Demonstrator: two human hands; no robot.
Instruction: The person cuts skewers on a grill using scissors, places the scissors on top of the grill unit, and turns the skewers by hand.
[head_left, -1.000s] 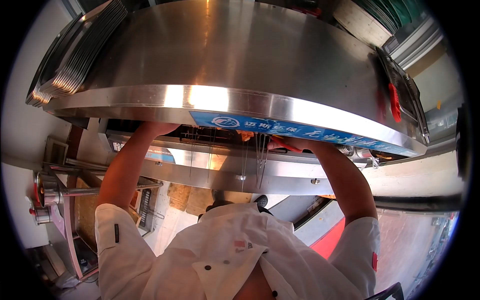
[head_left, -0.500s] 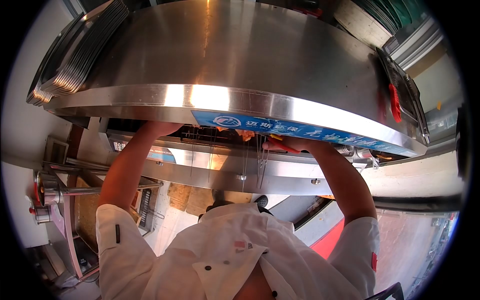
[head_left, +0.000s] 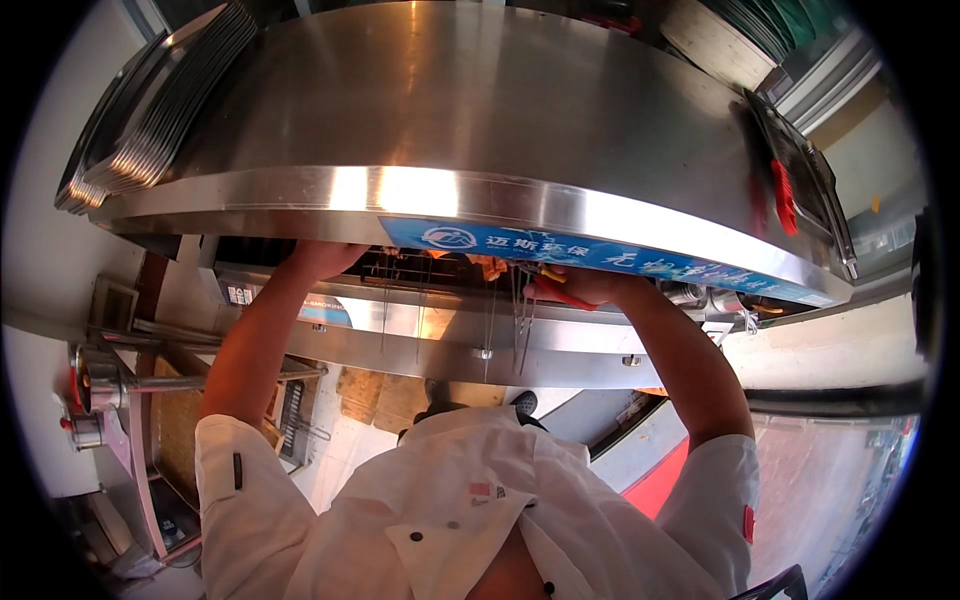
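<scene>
Under the front edge of a steel hood (head_left: 500,110), my left hand (head_left: 328,260) reaches over the grill (head_left: 400,295); its fingers are hidden by the hood. My right hand (head_left: 585,284), to the right, is closed on a red-handled tool (head_left: 562,293) with a yellow part near its top. Several thin metal skewers (head_left: 421,310) hang over the grill's front between the hands. Orange-brown food (head_left: 490,265) shows at the upper ends of some of them. A few skewers (head_left: 522,320) stand close beside my right hand.
Stacked metal trays (head_left: 165,110) lean on the hood's left end. A dark rack (head_left: 805,175) and a red-handled brush (head_left: 783,197) lie on its right end. A blue sign (head_left: 600,252) runs along the front edge. A metal-framed cart (head_left: 150,440) stands at lower left.
My right hand has shifted slightly with the red-handled tool in it. My left hand has moved slightly to the right. The skewers hang nearly as before.
</scene>
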